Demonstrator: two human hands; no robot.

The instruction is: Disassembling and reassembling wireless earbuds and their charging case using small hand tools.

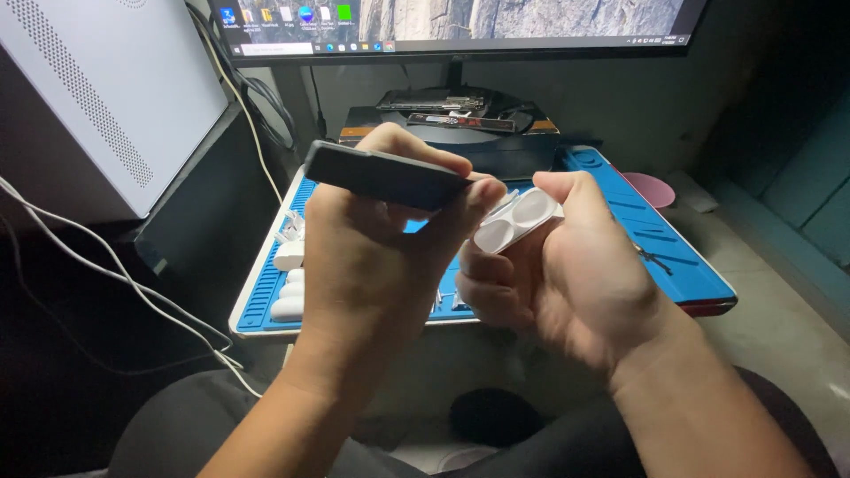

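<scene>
My left hand [372, 257] grips a flat dark grey tool handle [385, 177] that slants down to the right, its tip meeting a small white plastic earbud-case shell [516, 219]. The shell has two oval hollows and rests in the fingers of my right hand [567, 270]. Both hands hover above a blue work mat [673, 257] on a white-edged board. The tool's tip is hidden behind my left fingers.
Several small white parts [289, 283] lie on the mat's left side. A monitor [460, 26] stands behind, with a dark gadget [452, 111] on its base. A white computer case [106, 88] and white cables [115, 274] are at left; a pink dish [651, 188] at right.
</scene>
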